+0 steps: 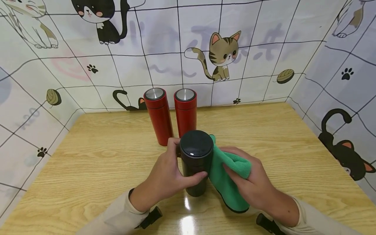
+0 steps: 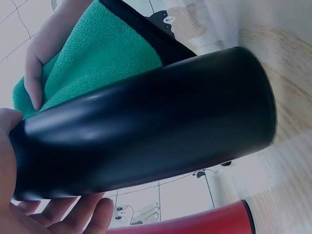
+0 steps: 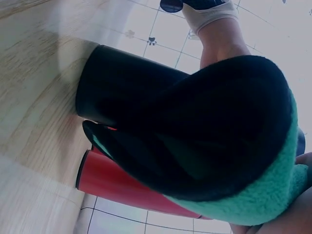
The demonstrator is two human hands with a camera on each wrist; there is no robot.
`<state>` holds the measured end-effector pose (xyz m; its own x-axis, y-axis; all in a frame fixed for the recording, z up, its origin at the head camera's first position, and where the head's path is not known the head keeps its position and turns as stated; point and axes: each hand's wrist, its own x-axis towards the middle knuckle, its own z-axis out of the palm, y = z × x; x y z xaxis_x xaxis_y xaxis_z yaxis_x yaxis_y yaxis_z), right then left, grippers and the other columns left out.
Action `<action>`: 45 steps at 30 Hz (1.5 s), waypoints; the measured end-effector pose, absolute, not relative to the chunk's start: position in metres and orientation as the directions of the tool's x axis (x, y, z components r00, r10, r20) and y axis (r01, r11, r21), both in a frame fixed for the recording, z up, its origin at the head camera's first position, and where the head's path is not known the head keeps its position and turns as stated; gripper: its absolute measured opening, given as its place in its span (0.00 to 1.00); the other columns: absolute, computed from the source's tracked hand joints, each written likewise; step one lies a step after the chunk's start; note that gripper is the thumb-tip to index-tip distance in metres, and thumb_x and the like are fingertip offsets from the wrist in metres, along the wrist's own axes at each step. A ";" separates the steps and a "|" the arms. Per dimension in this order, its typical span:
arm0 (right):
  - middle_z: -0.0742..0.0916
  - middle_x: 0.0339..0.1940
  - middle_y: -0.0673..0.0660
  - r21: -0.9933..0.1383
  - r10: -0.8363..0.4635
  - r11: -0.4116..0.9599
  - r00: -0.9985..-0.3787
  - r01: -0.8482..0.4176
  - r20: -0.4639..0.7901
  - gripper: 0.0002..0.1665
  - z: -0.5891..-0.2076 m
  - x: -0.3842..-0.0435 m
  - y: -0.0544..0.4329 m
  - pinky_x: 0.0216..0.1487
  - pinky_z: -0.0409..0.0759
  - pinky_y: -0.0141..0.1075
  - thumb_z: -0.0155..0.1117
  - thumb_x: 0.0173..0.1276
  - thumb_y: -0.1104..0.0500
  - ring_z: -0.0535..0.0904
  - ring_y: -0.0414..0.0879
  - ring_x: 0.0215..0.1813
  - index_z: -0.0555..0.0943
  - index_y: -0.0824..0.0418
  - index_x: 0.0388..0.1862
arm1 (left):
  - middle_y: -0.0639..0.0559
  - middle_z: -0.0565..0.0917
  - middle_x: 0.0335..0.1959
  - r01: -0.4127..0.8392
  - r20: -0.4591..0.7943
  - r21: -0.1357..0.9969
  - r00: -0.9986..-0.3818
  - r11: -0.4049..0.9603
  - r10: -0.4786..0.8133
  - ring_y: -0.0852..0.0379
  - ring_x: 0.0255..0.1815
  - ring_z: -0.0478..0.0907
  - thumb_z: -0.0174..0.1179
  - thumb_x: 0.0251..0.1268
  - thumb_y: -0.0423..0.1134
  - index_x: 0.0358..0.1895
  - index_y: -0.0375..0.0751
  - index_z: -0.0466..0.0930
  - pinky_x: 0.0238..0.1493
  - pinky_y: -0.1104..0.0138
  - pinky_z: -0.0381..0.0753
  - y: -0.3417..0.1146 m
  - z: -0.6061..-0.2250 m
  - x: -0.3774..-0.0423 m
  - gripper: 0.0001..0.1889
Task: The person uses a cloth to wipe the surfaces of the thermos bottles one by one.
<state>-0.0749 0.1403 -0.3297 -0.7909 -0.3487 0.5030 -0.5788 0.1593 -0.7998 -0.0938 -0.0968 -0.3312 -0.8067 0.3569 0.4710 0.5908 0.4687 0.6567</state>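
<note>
A black thermos flask (image 1: 196,163) stands in front of me, its dark lid on top. My left hand (image 1: 168,178) grips its upper part, thumb across the near side and fingers around the far left; the left wrist view shows the smooth black flask (image 2: 146,122) close up. My right hand (image 1: 252,179) holds a green cloth (image 1: 227,182) with dark edging, bunched at the top and hanging down along the flask's right side. In the right wrist view the cloth (image 3: 253,204) covers much of the black flask (image 3: 131,87).
Two red thermos flasks with silver lids stand behind the black one: the left red flask (image 1: 158,117) and the right red flask (image 1: 186,112). The wooden table (image 1: 102,156) meets cat-patterned wall sheets (image 1: 164,68) at the back and sides.
</note>
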 end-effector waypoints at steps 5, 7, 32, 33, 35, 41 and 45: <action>0.84 0.60 0.54 -0.764 -0.319 0.119 -0.753 -0.634 0.575 0.28 -0.331 -0.075 0.138 0.61 0.79 0.29 0.56 0.66 0.80 0.79 0.42 0.63 0.76 0.66 0.64 | 0.55 0.84 0.54 0.592 0.460 0.666 -0.805 0.454 0.375 0.61 0.52 0.82 0.79 0.46 0.48 0.66 0.44 0.60 0.48 0.65 0.85 -0.097 -0.331 -0.094 0.45; 0.83 0.61 0.56 -0.723 -0.300 0.063 -0.704 -0.688 0.644 0.28 -0.332 -0.076 0.137 0.63 0.78 0.30 0.55 0.65 0.82 0.79 0.44 0.65 0.76 0.69 0.64 | 0.56 0.82 0.56 0.584 0.446 0.673 -0.810 0.455 0.381 0.61 0.54 0.81 0.79 0.47 0.49 0.67 0.46 0.60 0.50 0.64 0.85 -0.096 -0.330 -0.095 0.46; 0.82 0.63 0.61 -0.599 -0.284 0.011 -0.577 -0.800 0.766 0.24 -0.329 -0.079 0.133 0.69 0.74 0.35 0.56 0.68 0.78 0.76 0.49 0.68 0.74 0.77 0.63 | 0.57 0.74 0.67 0.546 0.395 0.767 -0.817 0.338 0.421 0.59 0.66 0.74 0.78 0.52 0.43 0.75 0.54 0.48 0.67 0.54 0.75 -0.096 -0.328 -0.095 0.53; 0.82 0.64 0.62 -0.584 -0.279 0.000 -0.561 -0.812 0.779 0.23 -0.330 -0.079 0.133 0.69 0.74 0.35 0.56 0.68 0.77 0.76 0.50 0.69 0.74 0.78 0.63 | 0.57 0.73 0.68 0.549 0.399 0.767 -0.813 0.332 0.424 0.59 0.67 0.73 0.77 0.52 0.43 0.76 0.56 0.45 0.68 0.53 0.74 -0.096 -0.327 -0.095 0.55; 0.81 0.65 0.62 -0.568 -0.277 -0.021 -0.541 -0.823 0.794 0.22 -0.330 -0.079 0.133 0.70 0.73 0.36 0.56 0.70 0.75 0.76 0.50 0.69 0.73 0.79 0.63 | 0.56 0.72 0.68 0.557 0.406 0.763 -0.808 0.328 0.426 0.58 0.67 0.73 0.77 0.52 0.42 0.77 0.58 0.42 0.69 0.52 0.73 -0.096 -0.327 -0.095 0.57; 0.83 0.62 0.60 -0.613 -0.310 0.026 -0.589 -0.790 0.746 0.24 -0.329 -0.079 0.133 0.67 0.76 0.34 0.57 0.66 0.78 0.77 0.48 0.67 0.75 0.76 0.62 | 0.56 0.74 0.67 0.571 0.417 0.745 -0.802 0.344 0.427 0.58 0.65 0.75 0.75 0.55 0.44 0.76 0.55 0.44 0.68 0.54 0.74 -0.097 -0.327 -0.096 0.53; 0.82 0.63 0.61 -0.605 -0.293 0.023 -0.584 -0.796 0.757 0.24 -0.329 -0.079 0.134 0.68 0.75 0.34 0.58 0.67 0.78 0.76 0.49 0.68 0.74 0.77 0.62 | 0.55 0.73 0.68 0.592 0.425 0.728 -0.786 0.346 0.450 0.58 0.67 0.72 0.68 0.61 0.44 0.77 0.54 0.43 0.69 0.52 0.73 -0.099 -0.328 -0.097 0.48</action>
<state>-0.0785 0.1340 -0.3292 -0.5837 -0.2929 0.7573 -0.7961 0.0229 -0.6047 -0.0966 -0.0987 -0.3275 -0.7857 0.4496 0.4248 0.5917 0.3462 0.7280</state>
